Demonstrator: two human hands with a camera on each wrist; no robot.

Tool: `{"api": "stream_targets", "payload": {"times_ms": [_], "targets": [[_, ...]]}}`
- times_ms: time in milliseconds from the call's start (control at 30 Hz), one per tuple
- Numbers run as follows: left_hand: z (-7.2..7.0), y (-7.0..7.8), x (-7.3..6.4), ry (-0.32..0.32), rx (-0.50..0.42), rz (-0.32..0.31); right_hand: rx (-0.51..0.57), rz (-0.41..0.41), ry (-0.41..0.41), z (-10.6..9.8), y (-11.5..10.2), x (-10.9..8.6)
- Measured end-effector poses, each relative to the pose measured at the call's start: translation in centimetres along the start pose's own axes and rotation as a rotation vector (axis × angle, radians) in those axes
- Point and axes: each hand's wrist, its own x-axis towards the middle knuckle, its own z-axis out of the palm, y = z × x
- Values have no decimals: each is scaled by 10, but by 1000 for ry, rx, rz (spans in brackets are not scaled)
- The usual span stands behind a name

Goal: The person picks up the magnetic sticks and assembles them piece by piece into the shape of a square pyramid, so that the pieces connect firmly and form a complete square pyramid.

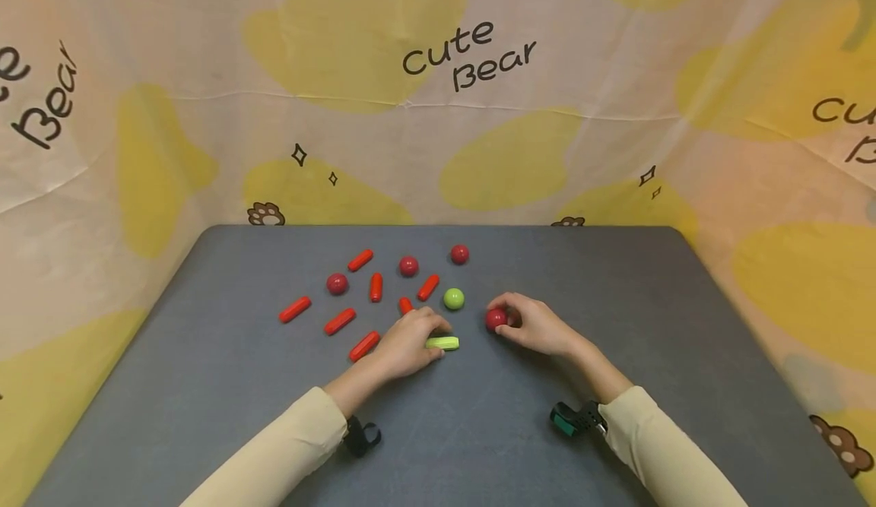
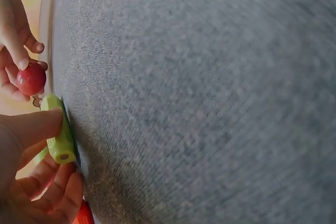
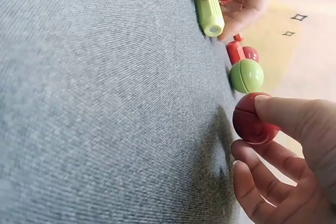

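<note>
Between the thumb and fingers of my left hand (image 1: 405,342) is a short light-green ribbed stick (image 1: 447,343), low over the table. The left wrist view shows the thumb across the green stick (image 2: 62,142), with a small round hole in its near end. To the right, my right hand (image 1: 541,328) pinches a glossy red ball (image 1: 496,319) by thumb and fingertips. A thin seam runs around this red ball (image 3: 253,121) in the right wrist view. A light-green ball (image 1: 454,299) lies between and beyond the two hands.
Several red sticks (image 1: 340,321) lie scattered left of and beyond my left hand; one red stick (image 1: 406,305) is partly hidden by it. Three more red balls (image 1: 408,266) sit farther back on the grey table (image 1: 226,385). A printed cloth (image 1: 506,150) hangs around the table.
</note>
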Motion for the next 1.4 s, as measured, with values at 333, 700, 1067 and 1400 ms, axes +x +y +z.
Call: {"api": "stream_targets", "payload": {"times_ms": [333,700,1067,1400], "targets": [[-1,0,4,8,-7,15,68,58,17,-2,-1,-5],[-4,7,6,42,-28,-23,77,45,50,1,-5,-11],[-3,8,9,74,-46,-31,58,13,45,10,-10,-9],[0,7,13,85,-59,-31,81,2,37,19,-15,-2]]}}
